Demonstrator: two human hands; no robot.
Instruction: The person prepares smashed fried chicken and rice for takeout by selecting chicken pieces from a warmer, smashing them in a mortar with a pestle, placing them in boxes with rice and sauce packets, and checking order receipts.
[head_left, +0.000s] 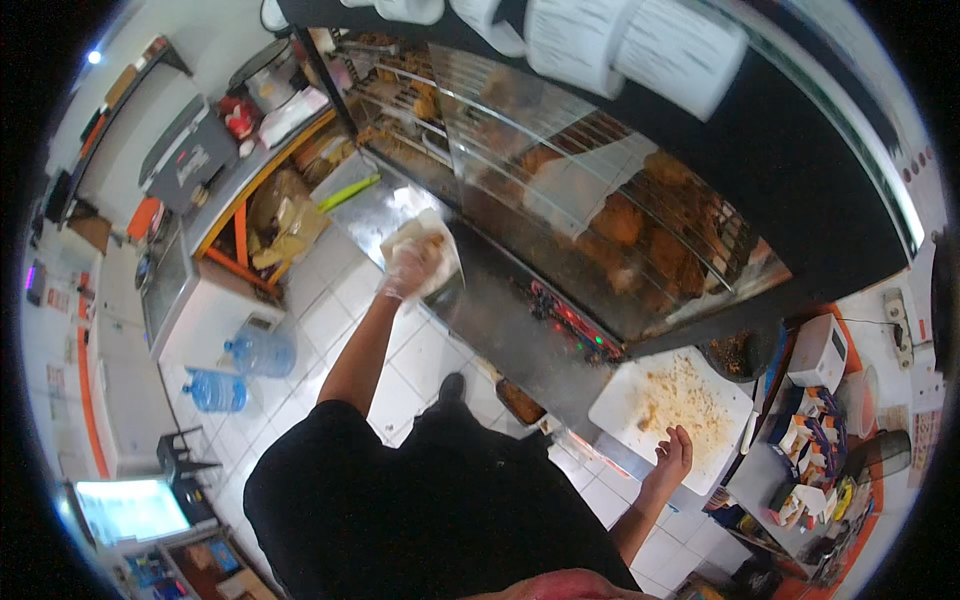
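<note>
My left hand (411, 268), in a clear plastic glove, presses on crumpled white paper (442, 262) over the metal counter; a brownish piece, perhaps food, shows by the fingers. Beyond it on the counter lies a lime-green handled tool (349, 193), its kind unclear. At the right my right hand (672, 461), bare, hovers at the near edge of a white cutting board (622, 397) scattered with golden crumbs (686, 401); its fingers are loosely curled and nothing shows in them. Behind the counter stands a glass display warmer (540, 187) with fried pieces (619, 217) on wire racks.
A dark bowl (739, 349) of crumbs sits behind the board, and a knife (748, 433) lies at its right edge. Filled food boxes (810, 450) stand on the right-hand counter. Blue water bottles (262, 351) stand on the tiled floor at left. Paper rolls (679, 52) hang overhead.
</note>
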